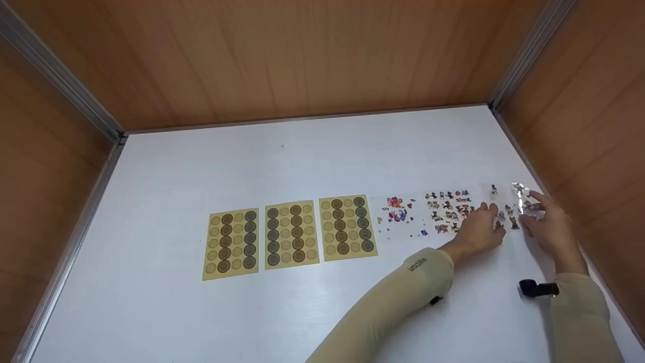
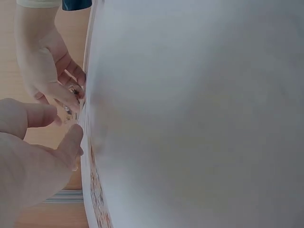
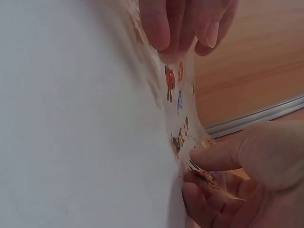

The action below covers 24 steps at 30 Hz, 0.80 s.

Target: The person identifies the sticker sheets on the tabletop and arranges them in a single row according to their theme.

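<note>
At the right end of the table lies a clear sticker sheet (image 1: pixel 513 221) with small colourful figures, its right part lifted and catching the light. My right hand (image 1: pixel 550 227) pinches that raised edge; in the right wrist view the thumb (image 3: pixel 216 156) lies over the sheet with the fingers curled beneath. At the sheet's left side is my left hand (image 1: pixel 476 229), fingers pointing down, a fingertip touching the film in the right wrist view. The left wrist view has its thumb and forefinger apart. Left of this hand lies another clear sheet with figure stickers (image 1: pixel 443 205).
Further left lie a clear sheet with pink and blue stickers (image 1: pixel 398 217) and three tan sheets of round stickers (image 1: pixel 347 227), in a row. Wooden walls (image 1: pixel 302 60) edge the white table (image 1: pixel 201 166); the right wall stands close beside my right hand.
</note>
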{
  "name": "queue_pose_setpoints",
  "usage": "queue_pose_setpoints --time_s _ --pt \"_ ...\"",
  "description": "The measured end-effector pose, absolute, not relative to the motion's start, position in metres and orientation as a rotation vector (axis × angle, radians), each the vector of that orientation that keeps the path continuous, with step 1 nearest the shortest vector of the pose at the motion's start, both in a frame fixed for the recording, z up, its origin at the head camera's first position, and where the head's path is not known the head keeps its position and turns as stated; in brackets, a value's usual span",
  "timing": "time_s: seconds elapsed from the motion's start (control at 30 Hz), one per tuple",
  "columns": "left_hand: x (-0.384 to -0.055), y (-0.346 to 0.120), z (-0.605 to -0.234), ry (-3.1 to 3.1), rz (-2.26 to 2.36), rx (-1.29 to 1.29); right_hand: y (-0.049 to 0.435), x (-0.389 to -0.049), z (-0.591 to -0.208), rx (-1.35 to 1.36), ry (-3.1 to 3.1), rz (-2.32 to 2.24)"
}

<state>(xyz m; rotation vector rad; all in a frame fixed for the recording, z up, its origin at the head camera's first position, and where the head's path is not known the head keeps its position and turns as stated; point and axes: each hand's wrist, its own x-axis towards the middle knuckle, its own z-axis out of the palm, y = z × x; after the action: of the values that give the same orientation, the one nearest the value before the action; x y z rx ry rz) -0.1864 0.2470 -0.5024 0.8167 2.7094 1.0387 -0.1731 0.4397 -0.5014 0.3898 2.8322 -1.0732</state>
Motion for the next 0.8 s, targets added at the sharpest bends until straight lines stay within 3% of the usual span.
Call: queue_pose_setpoints --time_s 0.57,0.8 --pt "-0.1819 0.2452 -0.5054 2.662 0.892 0.878 0.4382 -0.1669 -0.5044 0.241 2.95 -0.71" --pt "-0.1775 0.247 -0.5055 2.615 0.756 1.013 0.4363 -0.1667 -0.5046 0.245 2.994 -0.631"
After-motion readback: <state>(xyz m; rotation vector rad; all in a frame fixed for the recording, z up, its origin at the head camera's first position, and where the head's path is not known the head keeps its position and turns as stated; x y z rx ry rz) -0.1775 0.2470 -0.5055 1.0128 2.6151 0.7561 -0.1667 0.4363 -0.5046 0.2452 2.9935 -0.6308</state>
